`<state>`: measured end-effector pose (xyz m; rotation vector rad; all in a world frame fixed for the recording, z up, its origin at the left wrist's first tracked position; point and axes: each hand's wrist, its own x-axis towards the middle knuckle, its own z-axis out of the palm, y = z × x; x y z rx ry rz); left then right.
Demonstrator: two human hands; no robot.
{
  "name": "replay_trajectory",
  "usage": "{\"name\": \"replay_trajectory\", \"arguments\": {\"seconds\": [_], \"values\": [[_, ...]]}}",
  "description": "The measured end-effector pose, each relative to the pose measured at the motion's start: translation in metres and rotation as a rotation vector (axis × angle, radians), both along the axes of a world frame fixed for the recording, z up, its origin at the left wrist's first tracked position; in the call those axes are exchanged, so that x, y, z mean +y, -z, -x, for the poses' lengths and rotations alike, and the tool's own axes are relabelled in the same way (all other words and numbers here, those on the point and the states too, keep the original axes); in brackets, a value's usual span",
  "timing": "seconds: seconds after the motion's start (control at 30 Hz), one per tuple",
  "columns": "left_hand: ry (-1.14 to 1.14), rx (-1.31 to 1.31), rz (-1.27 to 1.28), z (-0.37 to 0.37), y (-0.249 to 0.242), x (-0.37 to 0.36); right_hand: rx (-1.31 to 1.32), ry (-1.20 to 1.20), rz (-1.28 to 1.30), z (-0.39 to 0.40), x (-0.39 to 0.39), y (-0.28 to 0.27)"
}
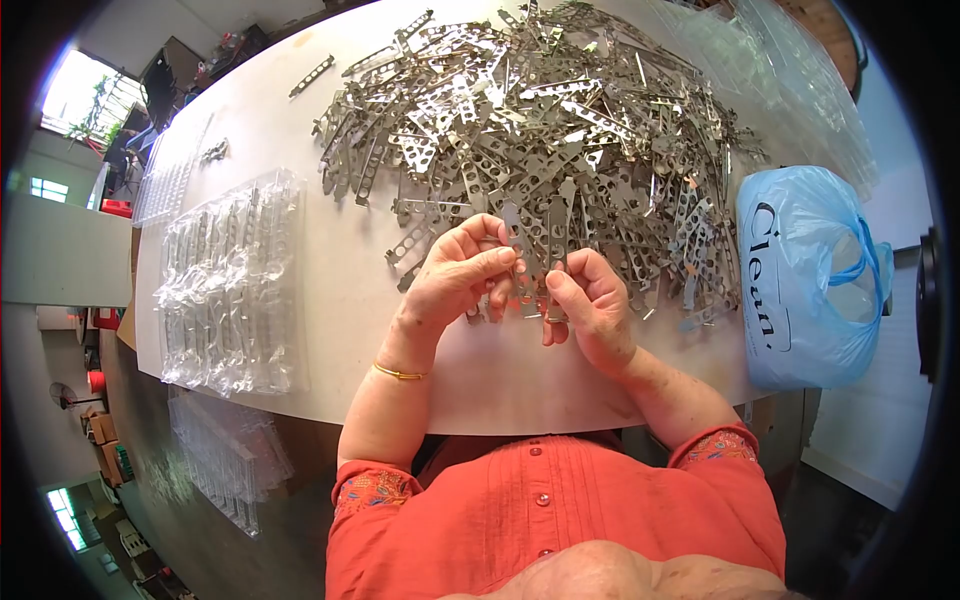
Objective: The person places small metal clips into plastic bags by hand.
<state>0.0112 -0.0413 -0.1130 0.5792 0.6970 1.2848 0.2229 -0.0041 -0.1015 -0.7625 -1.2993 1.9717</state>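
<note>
Two hands meet near the middle of the view, just below a heap of metal. The left hand (462,272) is curled with thumb and fingertips pinched on a flat, perforated steel strip (519,243) that stands roughly upright between the hands. The right hand (590,300) is likewise closed, thumb pressed against a second thin steel strip (556,240) held beside the first; the two pieces look touching or nearly so, though I cannot tell whether they are joined.

From 11 to 2 o'clock of the hands spreads a large loose pile of grey stamped metal brackets (540,120), tangled and overlapping, its near edge just beside the fingers. At 9 o'clock lies a clear plastic blister tray (232,285) whose pockets seem to hold parts, and further out at 10 o'clock a second clear tray (170,175) and one stray bracket (312,76). At 3 o'clock sits a pale blue plastic bag with dark lettering (805,280).

Judging by the size of the pile against the one filled tray, most of the sorting looks undone.

Bare white table (350,320) lies open between the hands and the tray, and at 6 o'clock the table's near edge runs close to the person's orange shirt (560,520). The bag crowds the right side.
</note>
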Motion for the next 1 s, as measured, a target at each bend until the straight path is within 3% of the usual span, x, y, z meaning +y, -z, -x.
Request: {"name": "replay_trajectory", "arguments": {"seconds": [1.0], "values": [[0.011,0.003,0.018,0.0008,0.0005,0.0001,-0.024,0.01,0.02,0.0008,-0.0003,-0.0007]]}}
